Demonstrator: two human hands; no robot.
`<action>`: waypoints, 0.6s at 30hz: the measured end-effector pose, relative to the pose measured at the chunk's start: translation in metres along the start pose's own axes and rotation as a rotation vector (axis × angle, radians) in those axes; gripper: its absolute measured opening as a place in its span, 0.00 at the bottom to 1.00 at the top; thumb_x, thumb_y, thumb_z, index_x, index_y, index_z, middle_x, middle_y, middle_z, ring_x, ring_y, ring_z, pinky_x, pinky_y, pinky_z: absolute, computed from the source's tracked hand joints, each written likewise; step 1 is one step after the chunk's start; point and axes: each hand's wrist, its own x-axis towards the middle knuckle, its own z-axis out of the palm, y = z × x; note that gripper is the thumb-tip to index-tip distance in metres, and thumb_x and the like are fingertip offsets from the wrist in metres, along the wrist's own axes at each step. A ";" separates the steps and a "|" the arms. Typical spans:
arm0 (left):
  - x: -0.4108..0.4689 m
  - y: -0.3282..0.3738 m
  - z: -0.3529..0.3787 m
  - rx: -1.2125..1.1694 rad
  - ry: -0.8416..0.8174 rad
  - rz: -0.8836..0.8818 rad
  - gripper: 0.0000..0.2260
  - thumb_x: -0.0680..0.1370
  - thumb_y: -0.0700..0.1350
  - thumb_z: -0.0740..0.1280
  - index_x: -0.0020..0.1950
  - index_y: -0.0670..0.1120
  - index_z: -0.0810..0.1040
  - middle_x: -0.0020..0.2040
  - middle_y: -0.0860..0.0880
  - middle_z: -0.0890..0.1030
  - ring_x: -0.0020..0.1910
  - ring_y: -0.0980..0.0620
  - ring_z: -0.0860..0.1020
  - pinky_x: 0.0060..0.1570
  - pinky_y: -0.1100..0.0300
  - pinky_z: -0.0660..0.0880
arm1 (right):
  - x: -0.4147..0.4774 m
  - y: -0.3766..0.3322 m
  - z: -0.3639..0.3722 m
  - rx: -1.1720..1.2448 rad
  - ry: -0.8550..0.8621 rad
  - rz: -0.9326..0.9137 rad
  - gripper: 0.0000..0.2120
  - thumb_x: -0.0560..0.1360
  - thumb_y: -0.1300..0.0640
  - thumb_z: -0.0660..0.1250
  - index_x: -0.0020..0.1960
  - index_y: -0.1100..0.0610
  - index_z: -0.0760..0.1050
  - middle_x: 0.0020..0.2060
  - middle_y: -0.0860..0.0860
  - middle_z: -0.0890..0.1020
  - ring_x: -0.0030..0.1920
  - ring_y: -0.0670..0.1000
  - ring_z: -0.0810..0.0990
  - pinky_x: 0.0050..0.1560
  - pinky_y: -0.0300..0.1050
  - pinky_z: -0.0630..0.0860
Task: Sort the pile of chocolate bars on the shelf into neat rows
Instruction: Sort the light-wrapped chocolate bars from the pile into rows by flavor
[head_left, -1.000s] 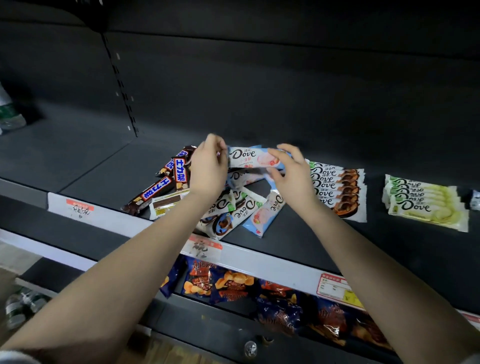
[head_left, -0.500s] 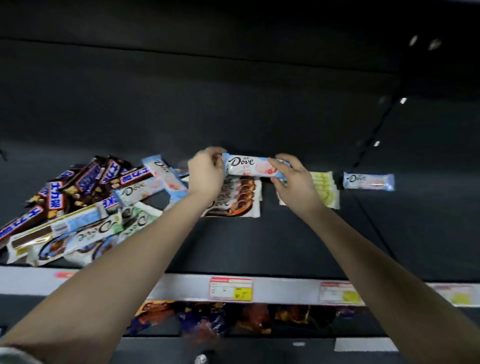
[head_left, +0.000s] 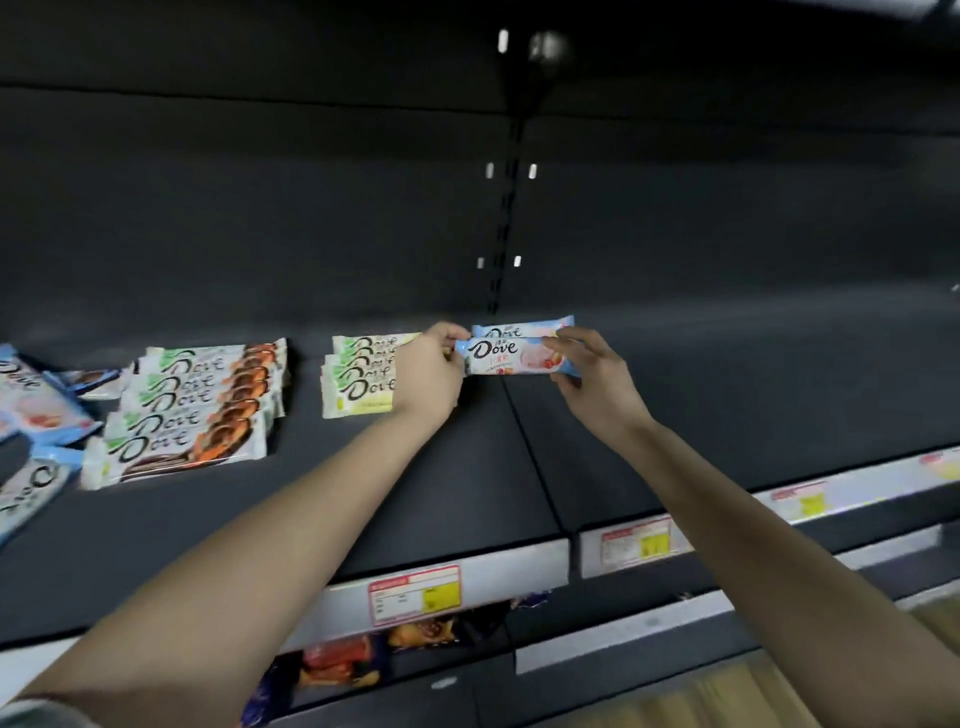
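One dark shelf (head_left: 675, 415) carries everything. Far out beyond the left hand (head_left: 428, 374), at the frame's edge, the rest of the loose pile (head_left: 31, 410) lies jumbled. Nearer that hand sits the row of orange-and-brown Dove bars (head_left: 197, 410), neatly overlapped; the row of green Dove bars (head_left: 358, 374) lies just past its knuckles, partly hidden by them.

The right hand (head_left: 592, 379) is level with the left. Each pinches one end of a pink-and-blue Dove bar (head_left: 511, 356), thumb and fingertips closed on the wrapper, so the bar spans the gap between them, label up. Whether it touches the shelf yet, I cannot tell. Just beyond the fingertips a matching bar (head_left: 519, 327) lies flat; the held bar overlaps its near edge.

A second ago this same two-handed hold was over the pile, with both sorted rows off on the right hand's side; now those rows lie on the far side of the left hand, and the bar has travelled past them to its match. The carry looks finished and the setting-down is in hand. This would be the second bar of a third row; more blue wrappers wait in the pile.
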 end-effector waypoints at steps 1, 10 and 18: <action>-0.001 0.004 0.010 0.023 -0.005 0.000 0.14 0.76 0.33 0.60 0.56 0.44 0.79 0.52 0.45 0.81 0.44 0.51 0.77 0.43 0.70 0.67 | -0.001 0.009 -0.004 -0.001 -0.012 0.005 0.20 0.74 0.67 0.65 0.64 0.57 0.74 0.63 0.53 0.72 0.60 0.51 0.74 0.58 0.29 0.63; -0.011 0.013 0.074 0.173 -0.005 -0.040 0.19 0.75 0.30 0.57 0.64 0.37 0.73 0.65 0.41 0.73 0.64 0.44 0.71 0.58 0.71 0.60 | 0.015 0.061 0.000 0.013 -0.160 0.017 0.19 0.75 0.65 0.64 0.66 0.58 0.72 0.63 0.52 0.71 0.61 0.50 0.73 0.62 0.30 0.61; -0.010 0.012 0.086 0.237 0.006 -0.091 0.23 0.76 0.31 0.54 0.72 0.40 0.63 0.74 0.42 0.61 0.73 0.47 0.59 0.65 0.69 0.54 | 0.036 0.060 0.032 0.067 -0.093 0.031 0.21 0.75 0.69 0.59 0.66 0.57 0.71 0.64 0.50 0.71 0.62 0.52 0.69 0.61 0.32 0.62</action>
